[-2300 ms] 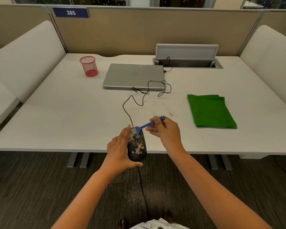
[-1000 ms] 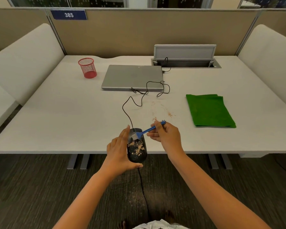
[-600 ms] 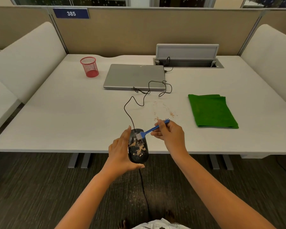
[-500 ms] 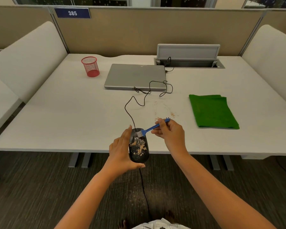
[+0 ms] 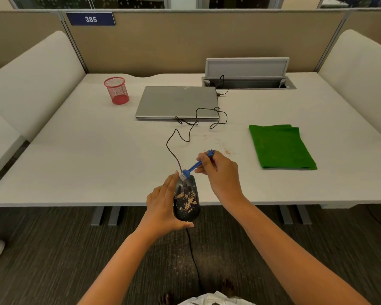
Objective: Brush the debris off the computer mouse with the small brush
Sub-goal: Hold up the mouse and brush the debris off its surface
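Observation:
A black wired computer mouse is held over the near edge of the white desk, its back speckled with tan debris. My left hand grips it from the left side and underneath. My right hand pinches the handle of a small blue brush. The brush's white bristles touch the mouse's front end near the scroll wheel. The mouse cable runs from the mouse's front up to the laptop.
A shut grey laptop lies mid-desk, a red mesh cup to its left, a folded green cloth at the right. Tan crumbs dot the desk. An open cable hatch sits at the back. White partitions flank both sides.
The brush head has shifted from the middle of the mouse's back up to its front end. My left hand keeps holding the mouse in the same spot.

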Action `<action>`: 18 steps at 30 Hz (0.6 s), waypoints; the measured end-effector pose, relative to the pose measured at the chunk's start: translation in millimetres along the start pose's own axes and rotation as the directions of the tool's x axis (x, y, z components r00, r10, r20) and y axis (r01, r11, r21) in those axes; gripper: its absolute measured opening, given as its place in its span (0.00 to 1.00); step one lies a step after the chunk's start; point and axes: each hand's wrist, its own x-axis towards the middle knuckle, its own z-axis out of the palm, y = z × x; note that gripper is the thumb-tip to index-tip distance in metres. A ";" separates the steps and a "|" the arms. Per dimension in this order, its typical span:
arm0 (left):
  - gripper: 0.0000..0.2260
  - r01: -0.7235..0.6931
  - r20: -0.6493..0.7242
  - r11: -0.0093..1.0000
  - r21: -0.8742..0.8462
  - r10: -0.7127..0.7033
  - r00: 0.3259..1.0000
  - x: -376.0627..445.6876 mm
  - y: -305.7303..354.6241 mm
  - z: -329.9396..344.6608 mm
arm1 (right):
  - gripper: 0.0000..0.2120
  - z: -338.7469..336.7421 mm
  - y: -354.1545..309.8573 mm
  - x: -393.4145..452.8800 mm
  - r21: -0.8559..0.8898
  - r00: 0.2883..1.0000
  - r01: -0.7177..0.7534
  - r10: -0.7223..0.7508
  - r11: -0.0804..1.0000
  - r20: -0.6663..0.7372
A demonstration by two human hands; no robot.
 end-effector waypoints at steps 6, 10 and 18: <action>0.59 -0.005 0.007 1.000 0.009 0.005 1.000 -0.5 -1.5 -1.4 | 0.11 0.3 2.5 -2.7 -0.119 0.998 0.021 -0.014 0.993 0.065; 0.59 -0.003 0.008 1.000 0.006 0.003 1.000 0.1 -1.6 -0.7 | 0.10 -0.2 0.1 1.5 -0.134 0.999 0.043 -0.040 0.990 0.027; 0.58 0.023 -0.005 0.996 -0.088 -0.023 1.000 -0.7 0.7 -0.3 | 0.10 -5.5 -1.8 3.5 -0.072 0.992 0.039 -0.030 0.997 0.126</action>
